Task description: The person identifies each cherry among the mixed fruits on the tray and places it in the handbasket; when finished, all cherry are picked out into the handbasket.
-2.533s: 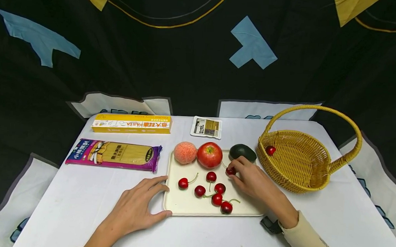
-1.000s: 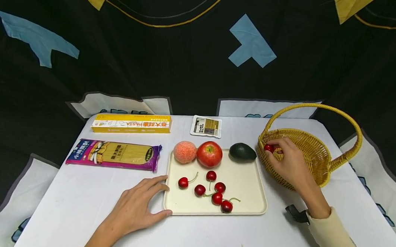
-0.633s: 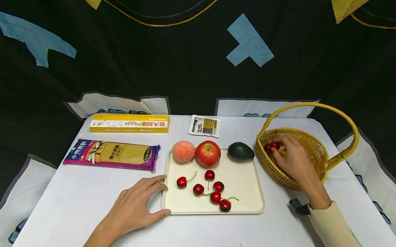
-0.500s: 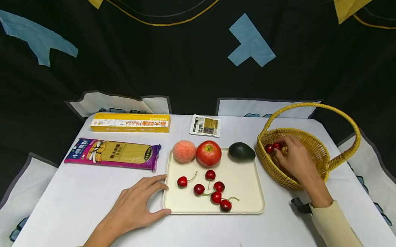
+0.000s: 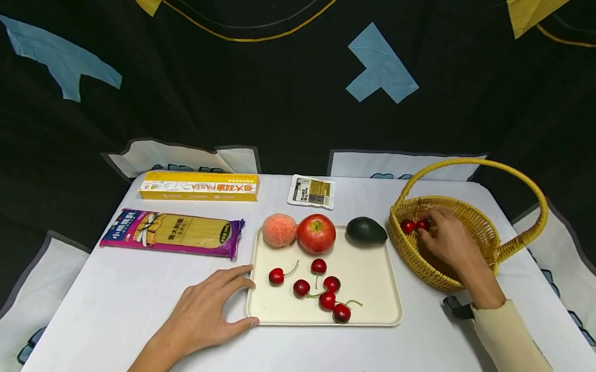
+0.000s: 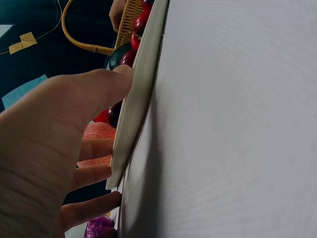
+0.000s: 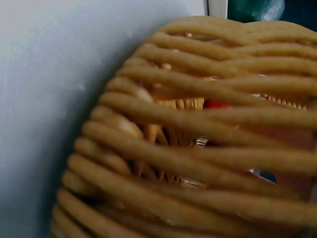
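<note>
In the head view my right hand (image 5: 449,241) reaches into the yellow wicker basket (image 5: 435,277), thumb and fingertips around a cherry (image 5: 421,225). Another cherry (image 5: 408,226) lies beside it, near the basket's left wall. The right wrist view is mostly filled by the basket's weave (image 7: 198,119), which hides the fingers. My left hand (image 5: 202,310) rests at the left end of a cream tray (image 5: 373,302), its relaxed fingers and thumb touching the rim. Several stemmed cherries (image 5: 327,300) lie on the tray, with a red apple (image 5: 316,233), a pinkish-orange fruit (image 5: 279,230) and a dark green avocado (image 5: 366,231) behind.
A purple pasta packet (image 5: 174,233) lies left of the tray, with a yellow pasta box (image 5: 199,186) behind it. A small sachet (image 5: 311,192) lies at the back. The basket's tall handle (image 5: 481,162) arches over its opening.
My right hand has carried a cherry from the tray, beside the avocado, into the basket, then lowered it next to the other cherry there. The left hand has stayed at the tray's edge.
</note>
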